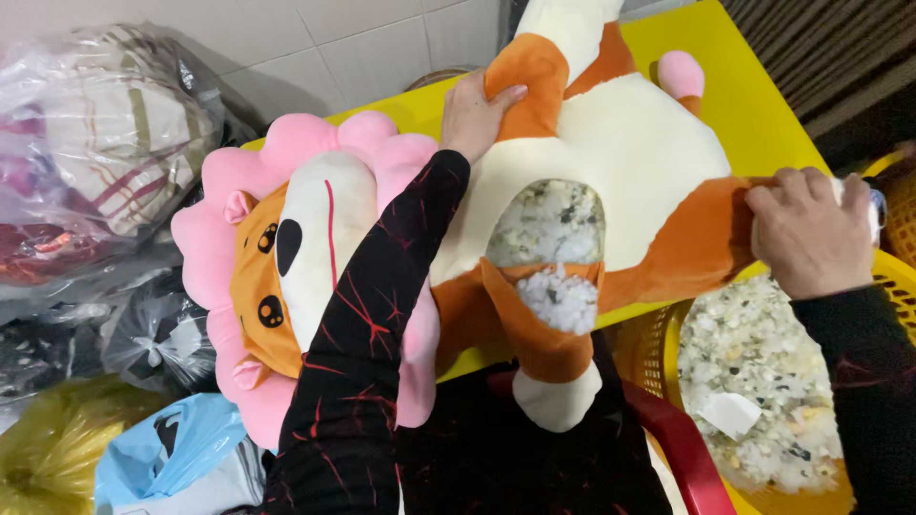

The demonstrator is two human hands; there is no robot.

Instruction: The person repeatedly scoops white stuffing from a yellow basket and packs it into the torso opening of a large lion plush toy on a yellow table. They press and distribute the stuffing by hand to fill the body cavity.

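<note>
At the bottom of the frame my black sleeves with red streaks rise from my lap, beside the red chair arm (682, 443) at lower right. Just right of that, a yellow basket (658, 348) holds pale shredded stuffing (754, 381). Lower left lie a blue plastic bag (172, 448) and a yellowish one (48, 448). Across the middle, the lion plush toy (611, 133) lies belly-up on the yellow bench (754, 95), its pink-maned head (286, 248) hanging off the bench's left edge toward me. An open seam in its belly (551, 224) shows flecked filling, and a white tuft sits in the flap below. My right hand (806, 234) at the frame's right grips the toy's orange limb, fingers curled shut around it. My left hand (472, 119), farther up at centre, presses on the toy's orange upper limb, fingers closed on the fabric. Upper left, a clear bag of folded cloth (105, 133) leans by the tiled wall (363, 48).
</note>
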